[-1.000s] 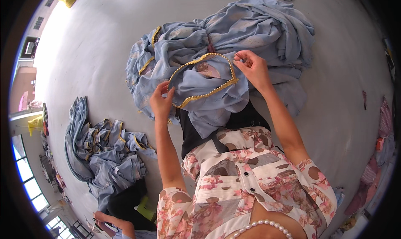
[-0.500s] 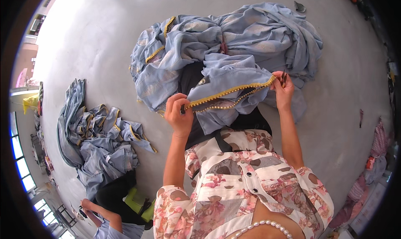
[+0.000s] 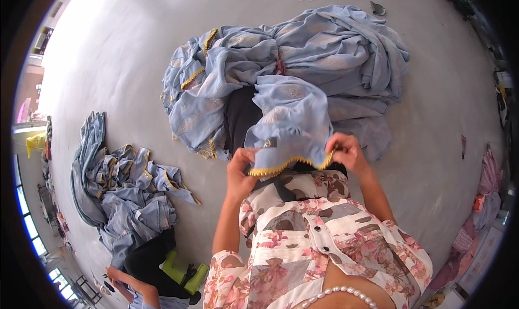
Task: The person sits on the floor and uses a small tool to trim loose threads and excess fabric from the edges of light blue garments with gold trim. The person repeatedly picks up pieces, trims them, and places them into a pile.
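My left hand (image 3: 240, 174) is closed on one end of the yellow beaded trim (image 3: 286, 167) along the edge of a light blue garment piece (image 3: 294, 106). My right hand (image 3: 348, 153) pinches the other end of that edge. Something small and dark shows among its fingers; half a second ago it looked like pointed thread snips. Between the hands the cloth hangs in front of my waist, with a small dark label (image 3: 270, 143) on it. The piece runs up into a large bundle of the same blue cloth (image 3: 335, 49), gathered by a dark red tie (image 3: 279, 67).
At the left, a second heap of blue trimmed cloth (image 3: 130, 201) lies on the grey floor (image 3: 432, 120). Beside it a co-worker's hands (image 3: 116, 276) show, near a lime-green seat (image 3: 186, 274). Pink checked cloth (image 3: 489, 174) lies along the right side.
Both hands have drawn closer to my body, the right one coming down and inward. The trimmed edge has turned to face me, and the cloth now lies flatter beyond it.
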The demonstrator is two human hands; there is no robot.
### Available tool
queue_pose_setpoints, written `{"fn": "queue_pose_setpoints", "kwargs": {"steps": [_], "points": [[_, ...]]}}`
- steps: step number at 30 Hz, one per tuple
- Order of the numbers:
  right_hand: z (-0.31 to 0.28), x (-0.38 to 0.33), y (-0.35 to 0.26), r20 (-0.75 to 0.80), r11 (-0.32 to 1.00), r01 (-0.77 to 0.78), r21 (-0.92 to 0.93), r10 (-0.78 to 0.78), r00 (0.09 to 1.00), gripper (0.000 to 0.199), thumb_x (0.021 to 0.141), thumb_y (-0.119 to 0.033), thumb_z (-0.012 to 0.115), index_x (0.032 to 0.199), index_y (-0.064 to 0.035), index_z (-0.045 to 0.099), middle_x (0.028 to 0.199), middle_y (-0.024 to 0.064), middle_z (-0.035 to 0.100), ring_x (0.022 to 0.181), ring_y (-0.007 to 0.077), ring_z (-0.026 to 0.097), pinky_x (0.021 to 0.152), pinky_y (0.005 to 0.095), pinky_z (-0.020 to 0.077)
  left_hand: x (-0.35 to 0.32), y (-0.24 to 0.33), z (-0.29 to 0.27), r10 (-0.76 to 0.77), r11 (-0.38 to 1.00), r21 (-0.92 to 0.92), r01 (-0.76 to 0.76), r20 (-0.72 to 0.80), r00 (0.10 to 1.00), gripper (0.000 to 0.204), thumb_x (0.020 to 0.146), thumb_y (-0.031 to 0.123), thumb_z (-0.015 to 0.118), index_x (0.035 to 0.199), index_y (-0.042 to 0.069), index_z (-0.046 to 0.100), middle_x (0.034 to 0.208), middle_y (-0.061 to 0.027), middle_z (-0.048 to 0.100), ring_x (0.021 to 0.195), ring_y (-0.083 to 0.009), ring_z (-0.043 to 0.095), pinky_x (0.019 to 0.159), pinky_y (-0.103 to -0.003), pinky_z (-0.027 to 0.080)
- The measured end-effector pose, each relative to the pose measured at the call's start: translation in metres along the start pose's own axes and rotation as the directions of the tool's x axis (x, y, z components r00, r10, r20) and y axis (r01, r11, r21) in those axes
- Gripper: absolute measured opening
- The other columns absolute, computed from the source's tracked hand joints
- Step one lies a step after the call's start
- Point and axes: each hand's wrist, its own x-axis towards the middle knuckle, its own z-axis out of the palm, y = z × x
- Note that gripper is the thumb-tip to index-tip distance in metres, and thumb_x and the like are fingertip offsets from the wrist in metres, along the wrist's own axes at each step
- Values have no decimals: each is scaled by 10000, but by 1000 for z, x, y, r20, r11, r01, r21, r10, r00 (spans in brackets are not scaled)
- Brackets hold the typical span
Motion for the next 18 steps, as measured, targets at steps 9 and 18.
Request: {"fn": "queue_pose_setpoints", "kwargs": {"steps": [9, 18], "points": [[15, -11, -31, 455, 959, -151, 241, 26, 890, 229, 830, -144, 622, 1014, -9, 614, 885, 78, 659, 715, 82, 580, 630, 183, 439, 19, 18, 63, -191, 835, 539, -114, 479, 857, 385, 735, 59, 684, 1103, 28, 578, 969, -93, 611, 893, -166, 585, 747, -296, 458], [-6, 95, 5, -120, 474, -16, -880, -189, 975, 451, 729, -404, 710, 1014, -68, 611, 829, 145, 665, 702, 322, 630, 659, 400, 486, 11, 47, 168, 111, 977, -190, 101, 847, 520, 192, 882, 126, 597, 1034, 10, 577, 801, -63, 614, 724, -106, 560, 657, -261, 439]]}}
